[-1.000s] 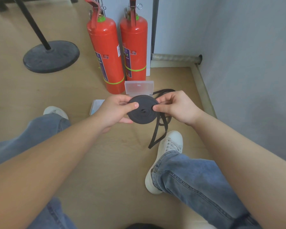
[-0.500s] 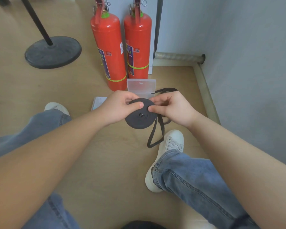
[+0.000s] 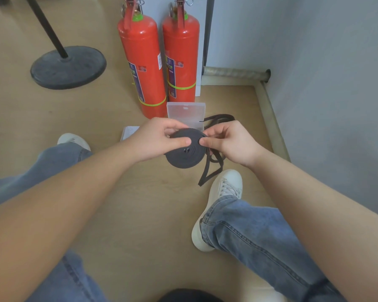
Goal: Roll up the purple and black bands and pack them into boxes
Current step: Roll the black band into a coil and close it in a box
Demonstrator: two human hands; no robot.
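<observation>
Step in hand, by judgement: winding the black band (image 3: 184, 152) into a flat coil; done well it wanted even tension on the incoming strand, each turn laid flush on the last so the disc did not cone or spring open, and the face pinned by a thumb while the other hand fed; the coil was already wide, so the outer turns looked the likeliest to slip

Left hand (image 3: 156, 139) curled round the coil's left and upper edge, thumb pressed flat on its face, fingers behind; closed in a firm pinch, not clenched; right hand (image 3: 229, 141) pinched the coil's right rim where the loose strand joined, thumb and forefinger together, other fingers loosely curled

Coil held in the air above the wooden floor (image 3: 109, 192), between the person's knees; loose tail (image 3: 210, 171) hung below the right hand and trailed to the floor beside the white shoe (image 3: 225, 188), more of it looped behind that hand; clear plastic box (image 3: 186, 111) stood just beyond the hands, before two red fire extinguishers (image 3: 144, 68); no purple band could be made out
</observation>
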